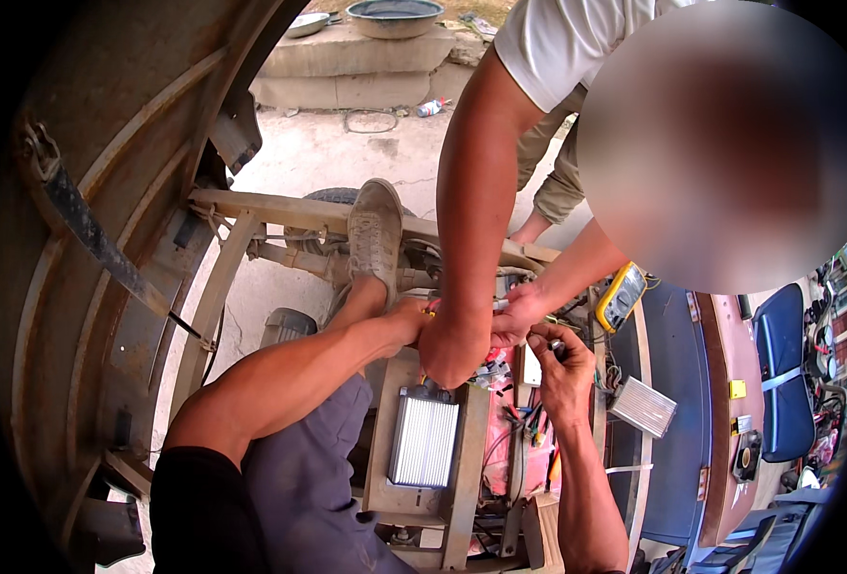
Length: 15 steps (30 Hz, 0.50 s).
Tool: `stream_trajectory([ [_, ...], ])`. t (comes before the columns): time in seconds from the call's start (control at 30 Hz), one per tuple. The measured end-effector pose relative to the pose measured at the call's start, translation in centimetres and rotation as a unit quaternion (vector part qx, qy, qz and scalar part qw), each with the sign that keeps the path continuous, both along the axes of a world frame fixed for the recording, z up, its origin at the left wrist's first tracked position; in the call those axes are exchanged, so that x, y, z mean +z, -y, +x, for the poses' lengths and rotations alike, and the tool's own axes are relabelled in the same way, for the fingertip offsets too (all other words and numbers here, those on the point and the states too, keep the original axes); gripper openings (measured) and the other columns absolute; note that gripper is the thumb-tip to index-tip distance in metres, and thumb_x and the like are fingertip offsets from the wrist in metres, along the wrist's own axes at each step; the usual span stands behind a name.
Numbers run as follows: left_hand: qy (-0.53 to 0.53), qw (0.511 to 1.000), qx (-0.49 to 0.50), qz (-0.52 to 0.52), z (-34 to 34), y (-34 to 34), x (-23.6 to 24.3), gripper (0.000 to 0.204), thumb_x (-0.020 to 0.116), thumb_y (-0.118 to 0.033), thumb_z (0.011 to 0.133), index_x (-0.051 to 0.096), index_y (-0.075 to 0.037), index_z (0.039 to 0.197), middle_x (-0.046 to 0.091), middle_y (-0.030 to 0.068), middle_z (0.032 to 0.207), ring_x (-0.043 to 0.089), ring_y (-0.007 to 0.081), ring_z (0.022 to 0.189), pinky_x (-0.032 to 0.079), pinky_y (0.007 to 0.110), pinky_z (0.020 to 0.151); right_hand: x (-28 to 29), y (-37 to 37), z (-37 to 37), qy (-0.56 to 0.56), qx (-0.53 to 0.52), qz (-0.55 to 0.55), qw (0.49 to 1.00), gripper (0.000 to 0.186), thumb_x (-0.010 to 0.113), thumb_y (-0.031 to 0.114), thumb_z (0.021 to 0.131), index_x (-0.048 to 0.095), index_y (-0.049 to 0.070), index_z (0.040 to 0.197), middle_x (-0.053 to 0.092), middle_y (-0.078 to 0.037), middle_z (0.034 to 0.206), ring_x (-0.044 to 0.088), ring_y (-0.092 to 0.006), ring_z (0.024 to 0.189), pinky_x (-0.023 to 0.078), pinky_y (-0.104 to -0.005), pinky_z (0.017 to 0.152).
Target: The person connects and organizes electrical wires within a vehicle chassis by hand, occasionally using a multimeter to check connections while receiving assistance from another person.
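Frame (275,207): dusty tan metal
Small part (557,348): dark, shiny
Right hand (565,385): fingers pinching it
Left hand (406,323): fingers obscured, cannot tell

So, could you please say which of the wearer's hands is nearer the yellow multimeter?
Right: the right hand is below and left of the yellow multimeter in the picture; the left hand is farther left, beyond the co-worker's arm.

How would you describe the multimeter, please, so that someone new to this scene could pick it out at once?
Find the large metal frame and follow it to its right side. There, above and to the right of the person's right hand, sits a tilted multimeter. Its bright yellow rim sets it apart from the silver finned box below it in the picture.
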State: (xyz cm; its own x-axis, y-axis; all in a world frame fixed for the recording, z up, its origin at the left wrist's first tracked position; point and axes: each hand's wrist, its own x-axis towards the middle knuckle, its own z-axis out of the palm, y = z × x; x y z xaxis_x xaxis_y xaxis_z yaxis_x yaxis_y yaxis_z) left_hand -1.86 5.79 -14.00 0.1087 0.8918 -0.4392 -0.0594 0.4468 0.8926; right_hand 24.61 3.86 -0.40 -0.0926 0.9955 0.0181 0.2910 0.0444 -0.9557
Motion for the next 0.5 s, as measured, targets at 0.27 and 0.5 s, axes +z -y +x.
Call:
stream_trajectory([
  [0.27,0.012,0.998,0.012,-0.068,0.6,0.2,2.2,0.016,0.072,-0.013,0.085,0.07,-0.007,0.099,0.068,0.0009,0.084,0.063,0.01,0.071,0.047,0.028,0.057,-0.3,0.1,-0.7,-0.023,-0.001,-0.021,1.0,0.01,0.071,0.003,0.091,0.071,-0.002,0.099,0.063,0.005,0.079,0.049,-0.0016,0.068,0.04,-0.0187,0.061],
  [0.5,0.001,0.998,-0.022,-0.063,0.7,0.6,4.7,0.015,0.071,-0.012,0.086,0.069,-0.006,0.099,0.068,0.0015,0.085,0.063,0.0104,0.071,0.047,0.027,0.058,-1.1,0.2,-0.8,-0.021,0.008,-0.043,0.999,0.008,0.07,0.004,0.092,0.07,-0.001,0.099,0.062,0.005,0.074,0.05,-0.0019,0.066,0.04,-0.0195,0.058],
])
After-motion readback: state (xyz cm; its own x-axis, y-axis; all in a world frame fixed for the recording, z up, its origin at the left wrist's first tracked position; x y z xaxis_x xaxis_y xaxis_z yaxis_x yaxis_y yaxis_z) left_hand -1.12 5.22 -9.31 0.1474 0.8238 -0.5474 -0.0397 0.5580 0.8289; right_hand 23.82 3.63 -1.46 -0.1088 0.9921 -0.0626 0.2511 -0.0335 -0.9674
